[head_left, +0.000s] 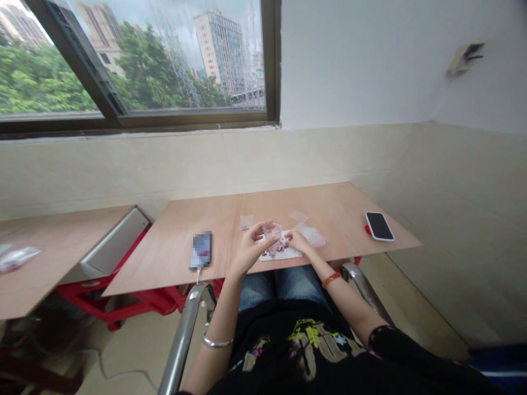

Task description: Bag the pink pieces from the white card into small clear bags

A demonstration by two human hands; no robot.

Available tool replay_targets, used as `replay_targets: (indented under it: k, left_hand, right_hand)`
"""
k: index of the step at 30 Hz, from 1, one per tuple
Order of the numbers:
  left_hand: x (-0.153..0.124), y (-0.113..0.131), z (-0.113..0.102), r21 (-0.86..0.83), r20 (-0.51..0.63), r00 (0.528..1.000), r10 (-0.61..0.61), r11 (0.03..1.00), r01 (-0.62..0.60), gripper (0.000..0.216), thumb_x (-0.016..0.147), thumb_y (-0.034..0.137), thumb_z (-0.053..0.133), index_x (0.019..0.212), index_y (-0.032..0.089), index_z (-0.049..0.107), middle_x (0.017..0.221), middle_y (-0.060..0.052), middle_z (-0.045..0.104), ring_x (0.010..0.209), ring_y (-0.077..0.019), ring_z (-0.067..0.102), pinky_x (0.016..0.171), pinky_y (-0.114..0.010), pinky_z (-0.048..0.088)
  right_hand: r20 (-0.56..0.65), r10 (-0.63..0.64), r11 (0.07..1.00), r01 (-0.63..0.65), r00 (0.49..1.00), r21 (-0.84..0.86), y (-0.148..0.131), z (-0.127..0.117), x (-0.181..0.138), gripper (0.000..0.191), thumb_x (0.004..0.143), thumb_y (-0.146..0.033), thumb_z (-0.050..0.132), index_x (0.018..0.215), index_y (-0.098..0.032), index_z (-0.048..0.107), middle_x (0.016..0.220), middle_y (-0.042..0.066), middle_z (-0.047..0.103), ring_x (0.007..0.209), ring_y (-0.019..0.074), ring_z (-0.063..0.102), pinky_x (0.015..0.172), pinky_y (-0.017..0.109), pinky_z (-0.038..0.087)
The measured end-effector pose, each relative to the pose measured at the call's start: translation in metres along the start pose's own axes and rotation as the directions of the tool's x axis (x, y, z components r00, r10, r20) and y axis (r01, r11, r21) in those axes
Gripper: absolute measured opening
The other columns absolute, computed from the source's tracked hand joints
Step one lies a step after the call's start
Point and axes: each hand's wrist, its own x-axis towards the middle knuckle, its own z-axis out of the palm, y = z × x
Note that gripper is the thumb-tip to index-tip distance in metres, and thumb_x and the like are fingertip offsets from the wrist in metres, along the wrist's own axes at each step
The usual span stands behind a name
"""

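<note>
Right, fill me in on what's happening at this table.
A person sits at a light wooden table, both hands over a white sheet strewn with small reddish pieces. The left hand holds a small clear plastic bag; the right hand touches the sheet. A white-cased phone lies to the right.

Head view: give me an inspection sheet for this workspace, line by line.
Surface: light wooden table on a red frame, set below a window.
Job's things: small clear bag pinched in the left hand; white sheet with small reddish pieces under both hands.
Clutter: more small clear bags behind the hands; black phone at the right edge; a second device on the left.
Grippers: left hand shut on the bag; right hand with fingertips down on the sheet, grasp unclear.
Cables: white cable hanging from the second device.
Surroundings: second table at left, metal chair arms, beige wall.
</note>
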Motion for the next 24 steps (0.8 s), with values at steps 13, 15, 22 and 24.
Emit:
replay_targets:
  k: [13,15,22,24]
  left_hand:
    - [0.001,0.001,-0.001,0.021,-0.011,1.000,0.006,1.000,-0.006,0.043,0.075,0.034,0.073,0.113,0.017,0.063,0.117,-0.012,0.066,0.107,-0.0227,0.062,0.093,-0.036,0.050]
    - [0.000,0.002,-0.001,0.025,-0.008,1.000,0.003,1.000,-0.003,0.043,0.075,0.035,0.073,0.112,0.017,0.064,0.116,-0.011,0.067,0.106,-0.0227,0.063,0.092,-0.035,0.051]
    - [0.000,-0.001,0.000,0.021,-0.021,0.999,-0.037,0.999,0.038,0.046,0.073,0.035,0.074,0.114,0.017,0.063,0.116,-0.012,0.066,0.105,-0.0235,0.062,0.090,-0.035,0.051]
    - [0.000,-0.003,0.000,0.022,-0.016,0.999,-0.046,0.999,0.046,0.046,0.073,0.035,0.075,0.113,0.016,0.063,0.115,-0.013,0.067,0.105,-0.0238,0.062,0.089,-0.036,0.051]
  right_hand:
    - [-0.101,0.030,0.999,-0.027,0.994,0.027,-0.010,0.000,-0.005,0.014,0.080,-0.015,0.061,0.089,-0.014,0.072,0.093,0.011,0.072,0.088,0.0212,0.064,0.078,0.026,0.048]
    - [-0.122,0.032,0.999,-0.028,0.992,0.039,-0.013,-0.001,-0.006,0.014,0.080,-0.015,0.060,0.088,-0.014,0.072,0.091,0.011,0.073,0.085,0.0207,0.065,0.076,0.026,0.048]
    - [-0.216,-0.064,0.988,0.092,0.974,0.122,-0.043,-0.020,0.002,0.011,0.079,-0.016,0.062,0.083,-0.012,0.072,0.086,0.011,0.072,0.079,0.0198,0.064,0.073,0.027,0.049]
    - [-0.266,-0.109,0.976,0.154,0.958,0.155,-0.064,-0.035,0.000,0.014,0.081,-0.021,0.062,0.087,-0.012,0.072,0.088,0.011,0.071,0.079,0.0188,0.064,0.073,0.027,0.049]
